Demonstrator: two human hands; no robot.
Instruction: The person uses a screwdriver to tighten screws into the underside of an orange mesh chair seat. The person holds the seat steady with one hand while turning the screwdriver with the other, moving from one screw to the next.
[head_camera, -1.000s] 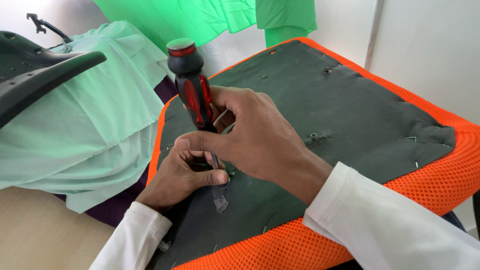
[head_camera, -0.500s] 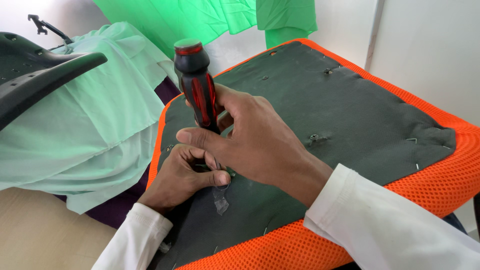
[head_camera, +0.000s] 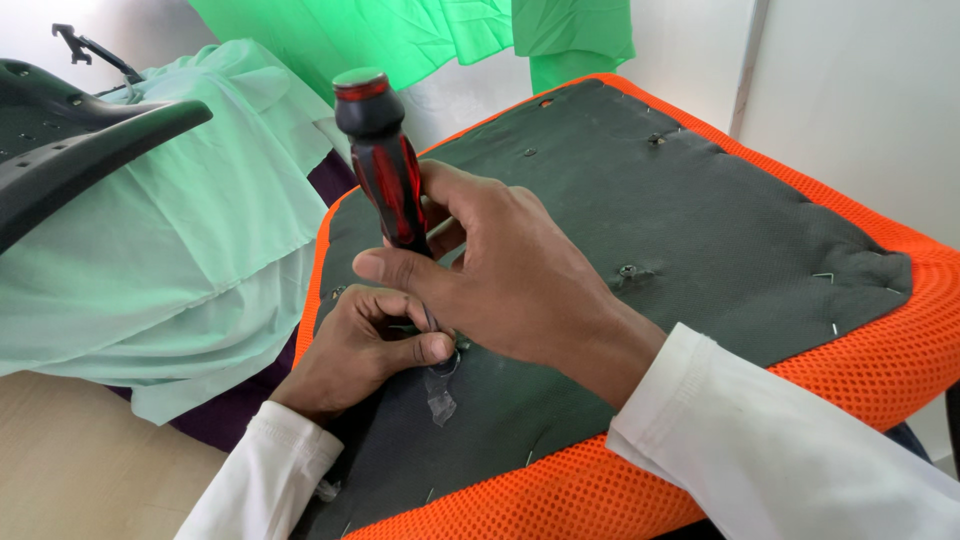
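Note:
An upturned chair seat lies in front of me, its dark grey underside fabric (head_camera: 700, 230) stapled over orange mesh (head_camera: 880, 360). My right hand (head_camera: 510, 275) grips a screwdriver with a red and black handle (head_camera: 380, 160), held nearly upright with its tip down on the fabric near the seat's left edge. My left hand (head_camera: 365, 345) rests on the fabric just beside the tip, its fingers curled around the shaft low down. The tip itself is hidden between my hands. A small clear scrap (head_camera: 440, 405) lies on the fabric just below them.
A pale green cloth (head_camera: 170, 250) drapes over something to the left. A black plastic chair part (head_camera: 80, 150) sticks out at the upper left. Bright green fabric (head_camera: 420, 35) hangs at the back, against a white wall (head_camera: 860, 90). Staples and screw holes (head_camera: 630, 270) dot the seat's underside.
The screwdriver handle has tilted slightly upright and shifted a little right. My left hand has closed in nearer the tip.

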